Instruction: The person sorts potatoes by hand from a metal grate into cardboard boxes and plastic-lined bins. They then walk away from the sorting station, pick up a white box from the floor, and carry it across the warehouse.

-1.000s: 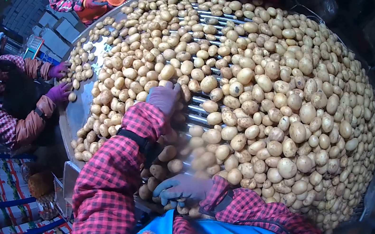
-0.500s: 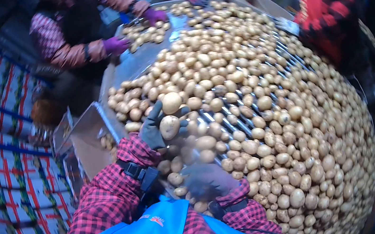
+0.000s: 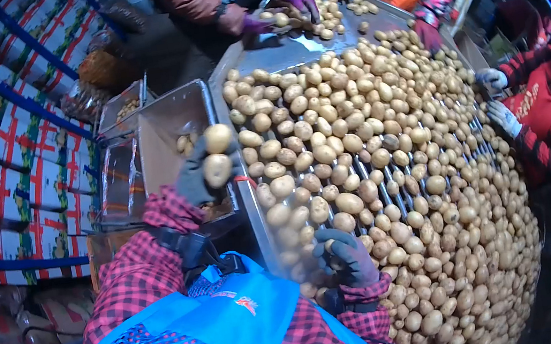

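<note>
My left hand (image 3: pixel 193 178), in a dark grey glove, is closed around two large pale potatoes (image 3: pixel 218 157). It hangs over the near edge of a cardboard-lined bin (image 3: pixel 159 153), which has a few potatoes at its bottom. My right hand (image 3: pixel 350 260), gloved too, is above the near part of the potato heap (image 3: pixel 430 220). Its fingers are curled, and a bit of a potato (image 3: pixel 330 246) shows between them. Many potatoes lie on a metal roller table around it.
Metal rollers (image 3: pixel 390 187) show through gaps in the heap. The table's metal rim (image 3: pixel 250 211) runs beside the bin. Across the table, several co-workers' gloved hands (image 3: pixel 302 3) are among potatoes. Stacked printed cartons (image 3: pixel 24 186) stand at left behind blue bars.
My left hand has moved left, from over the heap to over the bin, still with two potatoes. My right hand's fingers have curled. The view has turned.
</note>
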{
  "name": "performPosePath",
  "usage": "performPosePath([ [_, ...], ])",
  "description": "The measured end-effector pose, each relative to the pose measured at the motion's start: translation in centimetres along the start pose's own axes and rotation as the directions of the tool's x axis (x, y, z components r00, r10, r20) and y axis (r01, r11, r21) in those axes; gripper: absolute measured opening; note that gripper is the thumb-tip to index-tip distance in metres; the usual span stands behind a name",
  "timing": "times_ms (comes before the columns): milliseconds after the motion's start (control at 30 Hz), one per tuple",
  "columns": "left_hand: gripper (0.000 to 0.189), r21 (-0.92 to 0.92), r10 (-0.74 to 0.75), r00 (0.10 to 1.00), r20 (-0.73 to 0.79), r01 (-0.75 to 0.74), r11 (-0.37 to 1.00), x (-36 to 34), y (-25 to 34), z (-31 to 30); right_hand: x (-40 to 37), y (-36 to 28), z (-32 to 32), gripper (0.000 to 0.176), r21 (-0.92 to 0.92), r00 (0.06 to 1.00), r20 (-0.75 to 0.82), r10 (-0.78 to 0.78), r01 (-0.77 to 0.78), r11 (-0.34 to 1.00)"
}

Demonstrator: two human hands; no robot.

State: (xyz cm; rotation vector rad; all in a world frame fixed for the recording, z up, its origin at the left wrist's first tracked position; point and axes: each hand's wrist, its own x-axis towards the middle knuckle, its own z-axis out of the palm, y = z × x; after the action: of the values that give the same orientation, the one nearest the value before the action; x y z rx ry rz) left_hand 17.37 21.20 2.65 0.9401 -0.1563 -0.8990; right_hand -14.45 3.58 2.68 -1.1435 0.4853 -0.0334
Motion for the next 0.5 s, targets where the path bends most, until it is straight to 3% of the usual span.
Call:
performPosePath([
  [33,0.047,0.107,0.089,0.994,-0.071,-0.081,0.991,0.1,0.9,-0.3,0.0,-0.3,0.5,0.041,0.168,0.998,0.020,0.055,-0.058,0.984],
  [67,0.045,-0.183,-0.081,0.955,0.285,0.137,0.974,0.1,2.0,-2.1,-0.1,-0.7,0.6,0.042,0.338,0.995,0.022,0.094,-0.095,0.936],
  [100,0.049,-0.115,-0.249,0.939,0.239,0.282,0.952,1.4,2.4,-7.1,-0.1,-0.8,0.6,0.040,0.354,0.994,0.024,0.111,-0.112,0.928],
  [133,0.055,0.480,-0.015,0.995,-0.101,0.062,0.875,1.3,3.5,-7.2,0.0,0.5,0.6,0.036,0.245,1.000,-0.027,-0.014,0.020,0.969],
  [167,0.058,0.834,0.095,0.922,-0.375,0.290,0.470,3.2,4.6,-11.5,0.1,-0.6,0.0,0.022,0.431,0.981,0.116,0.155,-0.190,0.882],
  [200,0.054,0.823,0.155,0.934,-0.321,0.194,0.534,4.3,4.2,-9.7,0.7,0.1,0.0,0.012,0.145,0.979,0.047,0.198,-0.203,0.968],
  [233,0.052,0.797,0.219,0.932,-0.288,0.107,0.594,5.2,4.7,-7.3,0.7,0.2,0.1,0.009,0.139,0.991,0.026,0.133,-0.135,0.981],
  [300,0.053,0.817,0.057,0.996,0.061,-0.083,0.570,8.1,3.5,-1.7,0.9,1.3,-0.2,0.015,0.143,0.997,0.077,-0.021,0.009,0.990],
  [333,0.053,0.850,-0.058,0.983,0.176,-0.122,0.512,9.2,2.3,2.1,0.8,1.1,-0.2,0.015,0.155,0.998,0.051,-0.034,0.026,0.988],
  [367,0.052,0.906,-0.159,0.956,0.248,-0.171,0.386,9.7,1.0,6.7,0.6,0.7,0.0,0.019,0.306,0.995,0.086,0.043,-0.067,0.950],
  [400,0.055,0.885,-0.326,0.868,0.374,-0.229,0.404,10.4,-0.8,11.0,0.6,0.5,0.0,0.025,0.442,0.984,0.139,0.110,-0.161,0.882],
  [433,0.057,0.912,-0.406,0.817,0.409,-0.358,0.200,11.1,-2.8,14.4,0.7,0.6,0.0,0.025,0.451,0.987,0.128,0.100,-0.148,0.880],
  [467,0.058,0.833,-0.454,0.699,0.553,-0.483,0.270,11.0,-5.1,18.1,0.7,0.8,0.0,0.030,0.436,0.986,0.146,0.076,-0.133,0.890],
  [500,0.056,0.721,-0.470,0.584,0.663,-0.666,0.189,10.9,-7.5,21.8,0.8,1.1,0.0,0.035,0.419,0.985,0.163,0.053,-0.118,0.900],
])
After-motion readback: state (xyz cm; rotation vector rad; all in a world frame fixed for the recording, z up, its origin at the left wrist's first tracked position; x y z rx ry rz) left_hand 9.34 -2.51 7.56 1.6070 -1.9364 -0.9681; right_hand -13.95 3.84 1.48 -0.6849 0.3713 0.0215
